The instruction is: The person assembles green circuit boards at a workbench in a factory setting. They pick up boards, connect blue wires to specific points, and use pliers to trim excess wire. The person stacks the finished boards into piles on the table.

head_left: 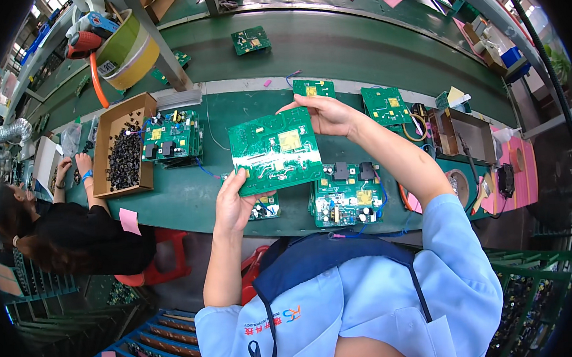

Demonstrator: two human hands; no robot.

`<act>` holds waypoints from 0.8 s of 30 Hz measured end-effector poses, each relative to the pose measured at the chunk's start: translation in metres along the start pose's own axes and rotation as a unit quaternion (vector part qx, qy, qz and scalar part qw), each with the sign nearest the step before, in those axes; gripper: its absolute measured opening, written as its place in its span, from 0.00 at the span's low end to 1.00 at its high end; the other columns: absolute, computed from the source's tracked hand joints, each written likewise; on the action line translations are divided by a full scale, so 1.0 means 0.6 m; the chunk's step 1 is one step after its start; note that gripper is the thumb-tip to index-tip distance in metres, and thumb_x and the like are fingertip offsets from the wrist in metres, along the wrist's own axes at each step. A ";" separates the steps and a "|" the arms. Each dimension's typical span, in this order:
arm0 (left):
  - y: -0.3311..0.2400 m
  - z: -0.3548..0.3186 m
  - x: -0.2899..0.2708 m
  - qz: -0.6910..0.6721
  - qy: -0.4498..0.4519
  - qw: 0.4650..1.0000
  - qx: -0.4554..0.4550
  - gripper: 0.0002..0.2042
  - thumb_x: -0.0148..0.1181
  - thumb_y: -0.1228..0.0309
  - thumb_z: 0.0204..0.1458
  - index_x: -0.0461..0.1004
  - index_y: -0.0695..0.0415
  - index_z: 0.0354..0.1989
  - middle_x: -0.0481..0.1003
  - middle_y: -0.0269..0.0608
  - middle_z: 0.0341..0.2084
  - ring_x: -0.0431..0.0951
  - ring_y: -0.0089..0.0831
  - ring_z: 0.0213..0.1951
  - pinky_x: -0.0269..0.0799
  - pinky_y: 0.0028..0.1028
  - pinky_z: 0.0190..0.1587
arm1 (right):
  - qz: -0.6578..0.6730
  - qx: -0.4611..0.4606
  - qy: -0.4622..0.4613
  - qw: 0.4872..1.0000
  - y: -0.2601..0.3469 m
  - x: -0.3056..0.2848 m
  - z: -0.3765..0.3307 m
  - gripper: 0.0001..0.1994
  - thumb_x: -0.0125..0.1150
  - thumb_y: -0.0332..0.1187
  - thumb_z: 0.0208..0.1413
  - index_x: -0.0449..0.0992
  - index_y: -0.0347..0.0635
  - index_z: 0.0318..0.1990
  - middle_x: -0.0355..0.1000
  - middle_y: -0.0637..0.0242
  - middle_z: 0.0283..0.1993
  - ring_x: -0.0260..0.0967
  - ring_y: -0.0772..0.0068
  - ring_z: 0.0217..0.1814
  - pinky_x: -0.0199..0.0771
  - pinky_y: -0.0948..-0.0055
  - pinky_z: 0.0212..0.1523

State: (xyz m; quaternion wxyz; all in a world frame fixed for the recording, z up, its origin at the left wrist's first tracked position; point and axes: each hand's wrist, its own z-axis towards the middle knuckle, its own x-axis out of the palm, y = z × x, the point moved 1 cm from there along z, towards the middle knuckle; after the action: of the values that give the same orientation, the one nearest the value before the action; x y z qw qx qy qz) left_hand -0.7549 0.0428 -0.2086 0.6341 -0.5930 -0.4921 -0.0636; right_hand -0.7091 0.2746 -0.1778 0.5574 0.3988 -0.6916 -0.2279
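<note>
Green circuit board [274, 151] in left hand [232, 200] and right hand [329, 115], over workbench [181, 204]

The far face of the held board [276, 154] is turned out of sight; the right hand's [325, 115] fingertips partly vanish behind its upper right corner, and the left hand's [230, 201] fingers beneath its lower left. By the near edge of the counter [186, 198], it hides most of another board [266, 209] and overlaps a stack of boards [346, 199] whose count cannot be told. At the far edge, a further board [313, 88] is partly covered. The black parts [125, 159] in the cardboard box [101, 160] are too small to identify. The lower edge crops the person's shirt [387, 329]
</note>
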 end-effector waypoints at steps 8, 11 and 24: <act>-0.005 0.004 -0.003 -0.008 0.019 0.999 -0.034 0.15 0.37 0.67 0.52 0.61 0.66 0.41 0.69 0.49 0.34 0.72 0.36 0.34 0.70 0.39 0.34 | -0.020 0.017 -0.035 0.999 -0.008 -0.005 0.001 0.20 0.37 0.41 0.54 0.64 0.30 0.42 0.66 0.58 0.40 0.65 0.69 0.42 0.66 0.70 0.43; 0.000 0.007 -0.016 -0.003 0.020 0.999 -0.037 0.16 0.37 0.67 0.52 0.60 0.67 0.42 0.68 0.49 0.36 0.71 0.37 0.37 0.70 0.39 0.34 | -0.005 0.029 -0.044 0.999 -0.011 -0.008 0.004 0.19 0.38 0.40 0.53 0.64 0.29 0.41 0.66 0.58 0.40 0.65 0.69 0.42 0.67 0.70 0.42; 0.000 0.005 -0.028 0.000 -0.011 0.999 -0.053 0.14 0.39 0.68 0.51 0.61 0.65 0.40 0.69 0.47 0.34 0.72 0.36 0.35 0.70 0.38 0.34 | 0.002 0.050 -0.056 0.997 -0.024 -0.016 0.020 0.17 0.42 0.38 0.52 0.65 0.30 0.40 0.66 0.58 0.39 0.66 0.70 0.40 0.68 0.72 0.42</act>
State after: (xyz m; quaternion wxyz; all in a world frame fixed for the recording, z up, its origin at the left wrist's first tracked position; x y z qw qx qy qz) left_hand -0.7649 0.0369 -0.2211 0.5967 -0.6262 -0.4949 -0.0831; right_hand -0.7159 0.2725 -0.1977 0.4972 0.4114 -0.7334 -0.2137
